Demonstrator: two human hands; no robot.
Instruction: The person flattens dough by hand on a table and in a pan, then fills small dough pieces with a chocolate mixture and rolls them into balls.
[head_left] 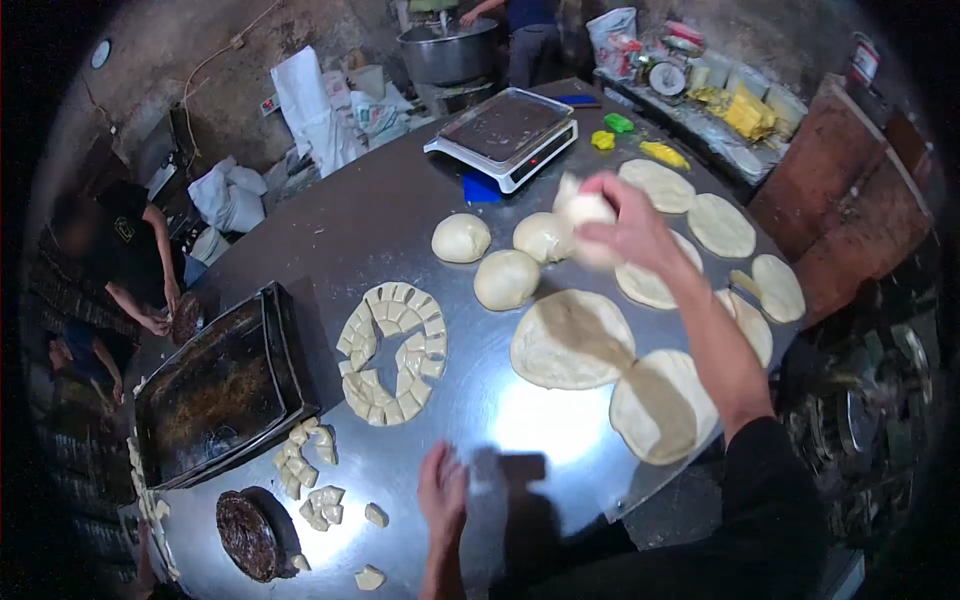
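Over the far middle of the metal table, my right hand (635,222) is closed around a dough ball (588,212), slightly blurred. Just beside it sit more round dough balls: one (543,238) nearest, one (506,280) in front and one (461,238) to the left. Several flattened dough rounds (572,338) lie under and around my right forearm. Near the front edge my left hand (442,490) hovers with its fingers apart, a little blurred, and nothing shows in it. A flat dough round cut into pieces (392,352) lies ahead of it.
A digital scale (508,135) stands at the far side. Black baking trays (215,390), a dark round pan (249,535) and loose dough pieces (322,508) are on the left. A dough cutter (745,287) lies among the right-hand rounds. Co-workers (130,240) stand left and at the back.
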